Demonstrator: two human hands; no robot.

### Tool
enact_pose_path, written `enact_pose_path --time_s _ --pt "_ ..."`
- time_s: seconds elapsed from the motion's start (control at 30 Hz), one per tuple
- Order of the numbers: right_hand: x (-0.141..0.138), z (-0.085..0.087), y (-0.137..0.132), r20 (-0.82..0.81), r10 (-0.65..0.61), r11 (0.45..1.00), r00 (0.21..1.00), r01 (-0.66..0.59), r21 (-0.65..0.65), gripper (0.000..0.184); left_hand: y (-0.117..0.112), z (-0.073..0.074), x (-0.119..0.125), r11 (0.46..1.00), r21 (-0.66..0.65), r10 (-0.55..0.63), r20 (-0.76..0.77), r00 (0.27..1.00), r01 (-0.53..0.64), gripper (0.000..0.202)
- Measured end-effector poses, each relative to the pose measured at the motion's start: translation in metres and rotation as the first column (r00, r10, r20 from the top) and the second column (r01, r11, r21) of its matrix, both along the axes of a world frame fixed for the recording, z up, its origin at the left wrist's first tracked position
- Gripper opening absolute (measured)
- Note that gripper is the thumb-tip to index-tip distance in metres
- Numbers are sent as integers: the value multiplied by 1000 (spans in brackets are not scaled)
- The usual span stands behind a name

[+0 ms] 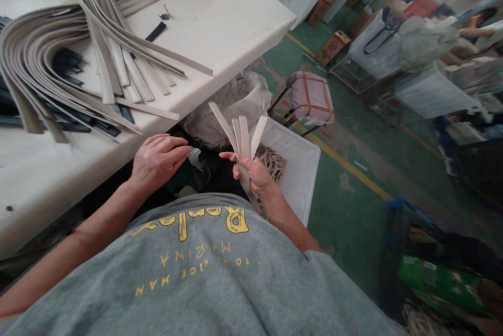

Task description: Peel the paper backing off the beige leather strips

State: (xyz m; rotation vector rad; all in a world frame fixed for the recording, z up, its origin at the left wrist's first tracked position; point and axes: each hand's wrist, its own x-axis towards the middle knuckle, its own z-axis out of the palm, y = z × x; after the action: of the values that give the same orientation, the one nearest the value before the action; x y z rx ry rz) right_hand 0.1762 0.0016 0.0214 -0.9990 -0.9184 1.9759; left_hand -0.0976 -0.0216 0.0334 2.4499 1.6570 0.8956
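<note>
My right hand (253,172) is closed round a small bundle of beige flat strips (244,137). Their upper ends fan out above the fist, and their lower parts hang down towards my shirt. My left hand (162,160) is beside the table edge, thumb and fingers pinched together. At its fingertips is a crumpled bit of clear plastic film (195,158), which the fingers seem to grip. Many more beige strips (51,58) lie in a curved pile on the white table (236,21), partly on top of black strips (106,126).
A white plastic bin (302,168) with coiled beige strips (271,163) stands right below my right hand. Behind it are a clear plastic bag (236,105) and a stool with a pinkish cushion (312,97). Further right are carts, cardboard boxes (333,47) and a green package (436,283).
</note>
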Motion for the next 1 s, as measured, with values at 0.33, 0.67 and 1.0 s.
enact_pose_path --time_s 0.33,0.67,1.0 --pt "-61 -9 13 -70 132 977 989 -142 -159 31 -9 0 6 989 141 -59 51 997 52 17" --pt "-60 -15 6 -23 9 992 1000 -6 130 55 -16 8 16 956 -204 278 401 873 -211 21" --pt "-55 -20 5 215 18 859 976 -126 497 52 -20 4 28 168 -726 890 402 213 667 74"
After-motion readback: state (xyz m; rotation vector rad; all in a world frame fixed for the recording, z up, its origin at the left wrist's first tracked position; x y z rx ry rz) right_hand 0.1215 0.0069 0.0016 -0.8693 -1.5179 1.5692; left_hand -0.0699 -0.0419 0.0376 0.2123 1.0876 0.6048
